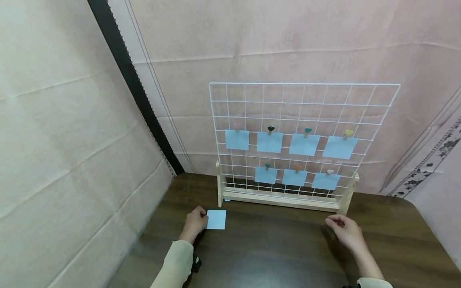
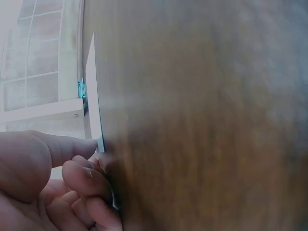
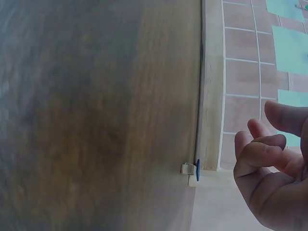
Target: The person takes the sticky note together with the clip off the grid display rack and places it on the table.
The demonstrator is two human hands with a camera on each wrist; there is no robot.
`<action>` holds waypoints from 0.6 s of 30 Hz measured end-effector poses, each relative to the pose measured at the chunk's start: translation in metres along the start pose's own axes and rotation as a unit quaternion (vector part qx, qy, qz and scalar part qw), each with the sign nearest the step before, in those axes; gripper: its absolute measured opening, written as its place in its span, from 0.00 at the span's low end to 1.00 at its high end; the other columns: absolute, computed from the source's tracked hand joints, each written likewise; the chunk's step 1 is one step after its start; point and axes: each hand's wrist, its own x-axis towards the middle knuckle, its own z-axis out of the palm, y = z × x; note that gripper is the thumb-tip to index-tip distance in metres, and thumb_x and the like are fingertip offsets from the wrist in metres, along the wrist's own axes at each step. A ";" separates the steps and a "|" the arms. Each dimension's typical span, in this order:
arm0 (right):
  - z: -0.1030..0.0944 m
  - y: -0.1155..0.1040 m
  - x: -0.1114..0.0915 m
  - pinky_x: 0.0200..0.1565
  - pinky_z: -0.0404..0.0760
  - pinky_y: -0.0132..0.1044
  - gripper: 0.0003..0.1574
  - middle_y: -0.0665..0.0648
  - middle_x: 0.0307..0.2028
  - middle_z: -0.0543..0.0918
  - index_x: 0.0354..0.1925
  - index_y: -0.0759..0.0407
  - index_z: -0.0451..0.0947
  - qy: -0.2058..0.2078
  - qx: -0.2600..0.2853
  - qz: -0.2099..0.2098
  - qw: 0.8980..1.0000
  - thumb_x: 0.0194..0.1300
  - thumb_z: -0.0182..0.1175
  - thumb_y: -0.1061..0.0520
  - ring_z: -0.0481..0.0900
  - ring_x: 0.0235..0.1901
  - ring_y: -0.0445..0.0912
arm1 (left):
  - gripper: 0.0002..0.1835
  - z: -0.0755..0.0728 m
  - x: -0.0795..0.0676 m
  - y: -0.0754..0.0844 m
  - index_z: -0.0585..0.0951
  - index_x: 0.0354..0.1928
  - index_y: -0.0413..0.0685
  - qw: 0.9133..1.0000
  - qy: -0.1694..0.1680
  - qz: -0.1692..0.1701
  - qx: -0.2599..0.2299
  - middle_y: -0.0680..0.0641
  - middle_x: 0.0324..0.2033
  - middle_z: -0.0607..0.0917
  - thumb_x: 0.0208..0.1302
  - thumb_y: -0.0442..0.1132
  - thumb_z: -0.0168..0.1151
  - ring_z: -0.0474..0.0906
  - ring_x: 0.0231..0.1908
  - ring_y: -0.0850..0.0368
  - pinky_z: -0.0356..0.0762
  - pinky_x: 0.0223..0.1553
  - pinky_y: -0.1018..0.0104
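Observation:
My left hand [image 1: 195,222] pinches the left edge of a square light-blue paper note [image 1: 216,219] close over the dark table. In the left wrist view the note [image 2: 95,96] is seen almost edge-on, with thumb and fingertips at its near end. My right hand [image 1: 345,230] hovers before the right foot of a white wire grid rack [image 1: 304,103], fingers loosely curled and nothing between them. Blue notes hang from the grid in two rows under small heart-topped clips, among them a yellow one [image 1: 349,133] and a black one [image 1: 271,129].
The rack's pale wooden base [image 1: 281,199] stands along the back of the table [image 1: 266,248]. A teal clip [image 2: 81,89] shows by the base in the left wrist view. A small clip with a blue top [image 3: 191,169] appears by the base in the right wrist view. Pale cloth [image 1: 72,140] hangs behind and left.

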 end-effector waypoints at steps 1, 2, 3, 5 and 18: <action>0.001 0.000 0.000 0.47 0.75 0.43 0.21 0.60 0.43 0.88 0.54 0.69 0.84 0.000 0.000 0.000 1.000 0.77 0.64 0.52 0.80 0.43 0.46 | 0.10 0.000 0.000 0.000 0.79 0.51 0.37 1.000 -0.002 0.000 -0.004 0.41 0.35 0.81 0.74 0.35 0.60 0.76 0.28 0.49 0.75 0.29 0.59; 0.002 0.000 0.000 0.47 0.75 0.44 0.20 0.60 0.43 0.89 0.54 0.69 0.84 0.000 0.002 0.000 1.000 0.77 0.64 0.52 0.81 0.43 0.47 | 0.10 -0.001 0.000 0.000 0.79 0.51 0.37 1.000 -0.005 0.002 -0.007 0.41 0.34 0.81 0.74 0.35 0.59 0.76 0.27 0.50 0.75 0.28 0.59; 0.003 -0.001 -0.001 0.47 0.75 0.44 0.20 0.60 0.43 0.89 0.53 0.68 0.84 0.001 0.002 -0.002 1.000 0.76 0.64 0.52 0.81 0.43 0.47 | 0.10 -0.001 0.000 0.000 0.79 0.51 0.36 1.000 -0.008 0.002 -0.011 0.41 0.33 0.80 0.74 0.35 0.59 0.76 0.26 0.50 0.75 0.27 0.59; 0.006 -0.002 -0.002 0.47 0.76 0.43 0.20 0.59 0.43 0.88 0.53 0.68 0.84 -0.001 0.005 -0.005 1.000 0.76 0.64 0.52 0.81 0.43 0.47 | 0.10 -0.001 -0.003 -0.003 0.79 0.51 0.36 1.000 -0.012 -0.006 -0.020 0.42 0.30 0.80 0.74 0.35 0.59 0.76 0.24 0.50 0.74 0.25 0.60; 0.027 -0.022 -0.001 0.46 0.79 0.41 0.18 0.64 0.47 0.87 0.53 0.67 0.84 0.009 0.035 -0.031 0.999 0.78 0.63 0.53 0.82 0.45 0.50 | 0.13 -0.001 -0.004 -0.001 0.81 0.50 0.37 0.999 0.037 0.019 -0.033 0.44 0.31 0.82 0.76 0.40 0.59 0.76 0.29 0.51 0.76 0.32 0.58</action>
